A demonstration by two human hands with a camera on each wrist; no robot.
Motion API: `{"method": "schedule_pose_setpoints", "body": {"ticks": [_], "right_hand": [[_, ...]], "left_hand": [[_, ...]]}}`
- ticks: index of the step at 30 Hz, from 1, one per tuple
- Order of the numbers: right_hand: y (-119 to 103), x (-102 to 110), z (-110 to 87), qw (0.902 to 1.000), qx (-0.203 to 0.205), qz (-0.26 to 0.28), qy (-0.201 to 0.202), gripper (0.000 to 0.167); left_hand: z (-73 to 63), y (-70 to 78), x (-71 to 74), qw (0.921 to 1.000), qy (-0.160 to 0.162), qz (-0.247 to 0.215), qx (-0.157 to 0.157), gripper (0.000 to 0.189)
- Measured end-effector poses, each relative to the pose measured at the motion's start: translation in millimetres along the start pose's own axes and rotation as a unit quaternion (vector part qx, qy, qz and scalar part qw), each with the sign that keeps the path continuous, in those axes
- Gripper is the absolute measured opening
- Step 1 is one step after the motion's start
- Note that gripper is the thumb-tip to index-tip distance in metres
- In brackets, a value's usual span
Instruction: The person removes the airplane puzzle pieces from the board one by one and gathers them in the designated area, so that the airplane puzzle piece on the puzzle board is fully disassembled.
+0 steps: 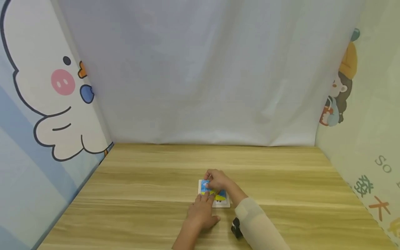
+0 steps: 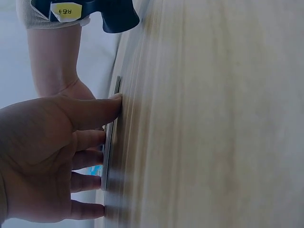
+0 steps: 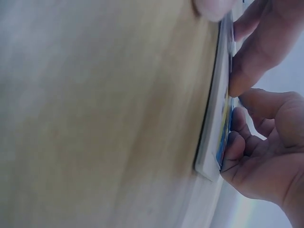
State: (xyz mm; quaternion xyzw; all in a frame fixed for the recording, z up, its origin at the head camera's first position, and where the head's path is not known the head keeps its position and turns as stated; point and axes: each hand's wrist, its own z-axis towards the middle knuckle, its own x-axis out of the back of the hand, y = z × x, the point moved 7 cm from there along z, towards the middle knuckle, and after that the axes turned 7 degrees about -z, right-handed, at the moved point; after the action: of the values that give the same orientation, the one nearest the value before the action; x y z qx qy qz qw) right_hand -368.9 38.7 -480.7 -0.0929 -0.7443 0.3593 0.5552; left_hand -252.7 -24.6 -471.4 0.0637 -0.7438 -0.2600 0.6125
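A small flat picture board [image 1: 215, 194], blue and yellow, lies near the middle of a wooden table [image 1: 140, 194]. The left hand [image 1: 201, 210] presses straight fingers on its near edge. The right hand [image 1: 218, 180] pinches a piece at its far side. Keeping the board pinned flat probably helps the piece seat squarely.

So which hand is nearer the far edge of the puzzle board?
Right. The right hand rests on the far end of the puzzle board, fingers curled on it; the left hand presses the near end.
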Motion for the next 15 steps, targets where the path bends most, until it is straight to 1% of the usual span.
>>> {"method": "schedule_pose_setpoints", "body": {"ticks": [3,7,11,15], "right_hand": [[1,2,-0.6,0.9996,0.004,0.028,0.004,0.014],[-1,9,-4.6,0.9958,0.027,0.084,0.023,0.012],[-1,18,-8.9,0.9862,0.040,0.152,0.050,0.011],[1,21,-10.2,0.9773,0.051,0.197,0.059,0.012]], "left_hand": [[0.2,0.3,0.2,1.0000,-0.003,0.001,0.001,0.073],[0.5,1.9,0.2,1.0000,-0.004,0.005,0.000,0.073],[0.9,2.6,0.3,1.0000,-0.004,0.005,0.002,0.074],[0.5,1.4,2.0,1.0000,-0.002,0.004,0.004,0.074]]}}
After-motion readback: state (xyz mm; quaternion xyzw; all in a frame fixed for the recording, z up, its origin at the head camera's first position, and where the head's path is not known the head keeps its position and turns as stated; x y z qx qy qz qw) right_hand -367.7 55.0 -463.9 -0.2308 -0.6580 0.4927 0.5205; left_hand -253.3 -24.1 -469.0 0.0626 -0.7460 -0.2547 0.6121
